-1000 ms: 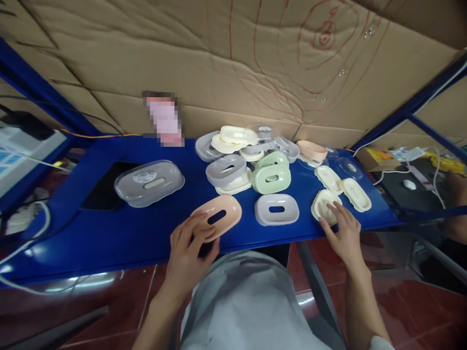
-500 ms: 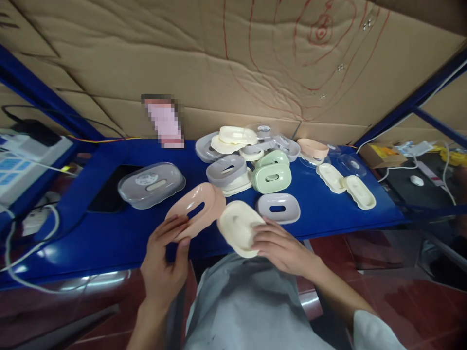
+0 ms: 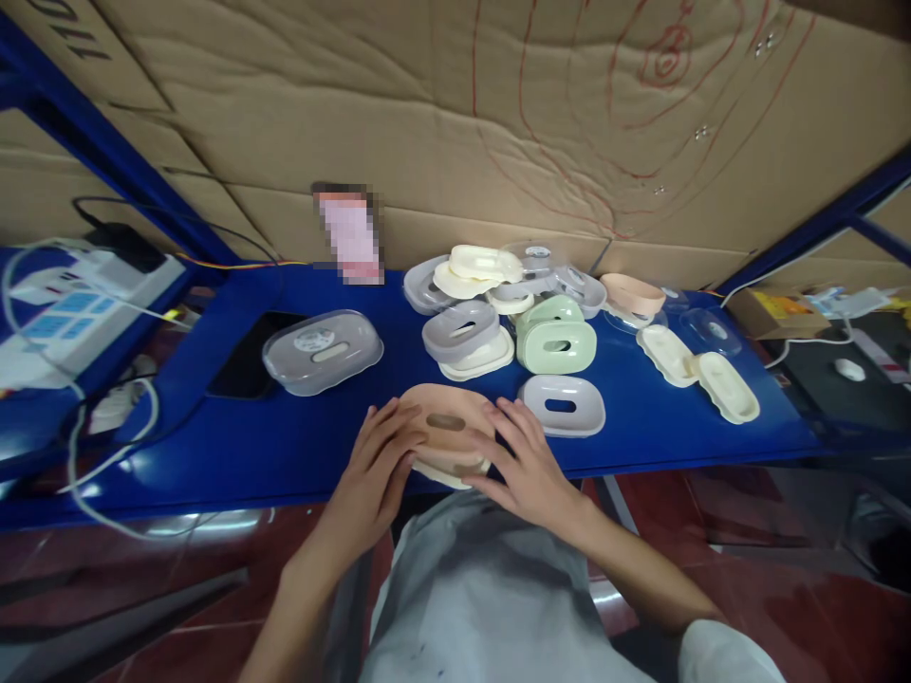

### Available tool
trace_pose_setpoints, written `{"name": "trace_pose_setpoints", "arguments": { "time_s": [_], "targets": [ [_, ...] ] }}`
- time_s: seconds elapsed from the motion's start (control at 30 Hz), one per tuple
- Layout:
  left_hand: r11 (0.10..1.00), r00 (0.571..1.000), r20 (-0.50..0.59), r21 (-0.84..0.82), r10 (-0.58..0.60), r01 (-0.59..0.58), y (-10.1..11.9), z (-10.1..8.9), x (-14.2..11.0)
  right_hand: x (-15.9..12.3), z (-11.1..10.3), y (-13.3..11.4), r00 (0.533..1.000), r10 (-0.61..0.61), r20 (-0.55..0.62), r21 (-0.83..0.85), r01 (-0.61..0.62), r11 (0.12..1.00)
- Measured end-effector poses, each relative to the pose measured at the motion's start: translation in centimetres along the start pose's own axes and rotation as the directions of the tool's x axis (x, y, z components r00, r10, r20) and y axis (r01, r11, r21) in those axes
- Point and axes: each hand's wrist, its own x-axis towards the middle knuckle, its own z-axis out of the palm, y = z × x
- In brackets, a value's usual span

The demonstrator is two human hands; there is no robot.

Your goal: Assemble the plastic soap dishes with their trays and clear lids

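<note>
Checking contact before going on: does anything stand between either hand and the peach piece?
Nothing visible does: the left hand and right hand touch the peach piece at opposite ends. A cream piece shows below its near edge.

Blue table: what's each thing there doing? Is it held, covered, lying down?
Near peach dish, held by the left hand and right hand.
Cream piece, under the peach dish; cannot tell if fastened.
Lavender dish, lying uncovered, slot showing.
Lavender dish at left, clear cover on.
Green dishes, bunched together.
Cream pieces at right, lying, ends meeting.
</note>
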Motion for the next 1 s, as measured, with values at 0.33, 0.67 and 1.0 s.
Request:
{"name": "trace_pose_setpoints", "arguments": {
  "time_s": [0.33,0.67,1.0],
  "targets": [
    [1.0,0.983,0.179,0.003,-0.024,0.024,-0.4,-1.6,-0.6,-0.5,0.6,-1.2,0.979,-0.046,0.199,0.045,0.038,0.998],
    [0.995,1.0,0.022,0.098,0.0,-0.003,-0.8,-0.5,-1.1,0.8,-0.5,0.1,0.953,-0.094,0.288,0.186,0.041,0.982],
    [0.951,0.987,-0.153,0.293,-0.051,0.095,2.3,1.5,-0.8,12.4,-0.7,7.4,0.982,0.103,0.161,-0.276,-0.055,0.96]
  ]
}}
